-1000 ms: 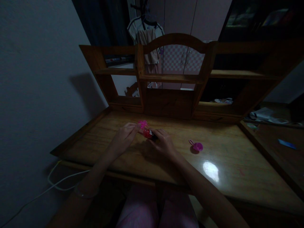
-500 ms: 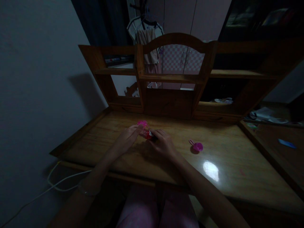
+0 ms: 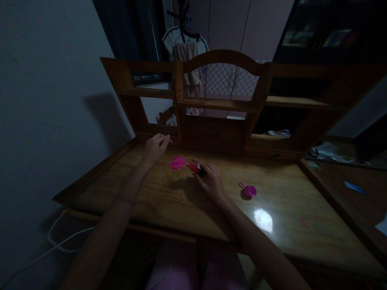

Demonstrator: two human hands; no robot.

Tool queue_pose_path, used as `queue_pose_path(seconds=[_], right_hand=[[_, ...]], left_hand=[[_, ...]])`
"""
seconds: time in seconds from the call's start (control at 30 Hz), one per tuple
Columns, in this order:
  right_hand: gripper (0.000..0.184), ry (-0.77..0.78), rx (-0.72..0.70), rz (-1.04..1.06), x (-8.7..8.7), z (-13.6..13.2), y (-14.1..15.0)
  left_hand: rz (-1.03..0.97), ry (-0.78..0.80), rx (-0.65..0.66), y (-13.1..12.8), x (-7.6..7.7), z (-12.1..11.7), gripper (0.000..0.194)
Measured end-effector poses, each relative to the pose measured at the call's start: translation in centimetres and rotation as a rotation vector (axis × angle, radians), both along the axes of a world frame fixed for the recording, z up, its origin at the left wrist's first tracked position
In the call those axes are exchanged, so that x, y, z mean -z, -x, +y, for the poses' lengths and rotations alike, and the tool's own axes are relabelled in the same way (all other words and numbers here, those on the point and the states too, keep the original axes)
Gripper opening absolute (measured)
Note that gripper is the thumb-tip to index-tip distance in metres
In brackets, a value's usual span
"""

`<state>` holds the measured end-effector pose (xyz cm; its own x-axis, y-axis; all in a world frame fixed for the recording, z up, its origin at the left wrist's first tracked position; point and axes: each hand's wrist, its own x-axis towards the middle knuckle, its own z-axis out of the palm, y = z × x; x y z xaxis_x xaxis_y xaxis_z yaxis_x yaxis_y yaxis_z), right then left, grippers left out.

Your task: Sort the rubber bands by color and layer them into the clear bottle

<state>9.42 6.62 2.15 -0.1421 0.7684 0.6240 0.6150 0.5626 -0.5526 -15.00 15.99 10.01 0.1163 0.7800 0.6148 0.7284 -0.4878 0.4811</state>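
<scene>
My right hand [image 3: 211,183] is wrapped round a small bottle [image 3: 194,166] with a red label and a dark lower part, tilted so that its top points left. Just left of the bottle lies a pile of small bright pink pieces [image 3: 177,162] on the desk, too small to make out singly. Above and to the left of that pile, my left hand [image 3: 155,149] is raised, its fingers pinched together; whatever is between them is too small to name. A magenta scoop-like cup [image 3: 250,191] with a loop handle rests to the right of my right hand, apart from it.
The wooden desk [image 3: 151,205] has a shelf unit [image 3: 217,104] along its back. A white cable [image 3: 71,237] hangs at the left front corner. On the lower surface to the right lie a blue flat object [image 3: 353,187] and plastic bags [image 3: 328,151].
My left hand has come away from the bottle's top, moving up and left. The bottle has shifted slightly right in my right hand, and the pink pile shows fully.
</scene>
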Motion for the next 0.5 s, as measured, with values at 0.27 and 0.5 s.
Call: queue_pose_path(seconds=[0.27,0.5], right_hand=[[0.046,-0.039,0.055,0.062,0.6,1.0,-0.5],[0.048,-0.002,0.072,0.05,1.5,1.4,-0.5]], left_hand=[[0.148,0.16,0.257,-0.5,7.8,3.8,0.037],[0.182,0.31,0.423,0.9,8.4,2.6,0.047]])
